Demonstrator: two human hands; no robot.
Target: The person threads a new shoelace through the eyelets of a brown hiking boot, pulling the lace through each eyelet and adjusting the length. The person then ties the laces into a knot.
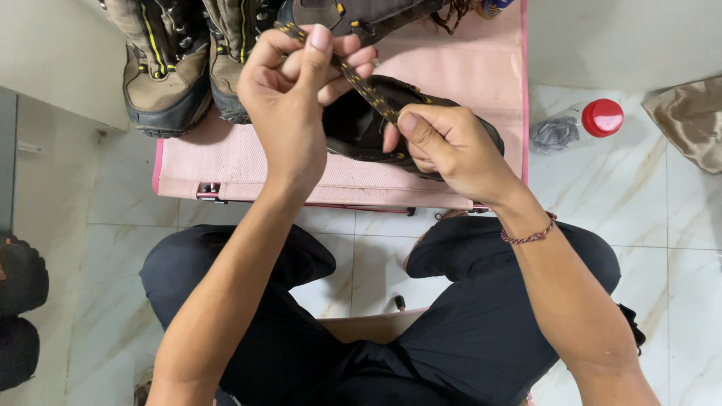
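Observation:
My left hand [289, 90] pinches a brown-and-yellow shoelace [361, 83] and holds it up taut. The lace runs down to a dark boot [361, 124] lying on a pink mat [248, 165]. My right hand [451, 146] rests on that boot, thumb pressed on the lace where it meets the boot. A braided bracelet [530, 237] sits on my right wrist.
A pair of tan hiking boots [169, 68] stands at the mat's far left. A plastic bottle with a red cap [579, 124] lies on the marble floor to the right, beside a beige cloth [692, 120]. My knees in dark trousers [481, 316] are below the mat.

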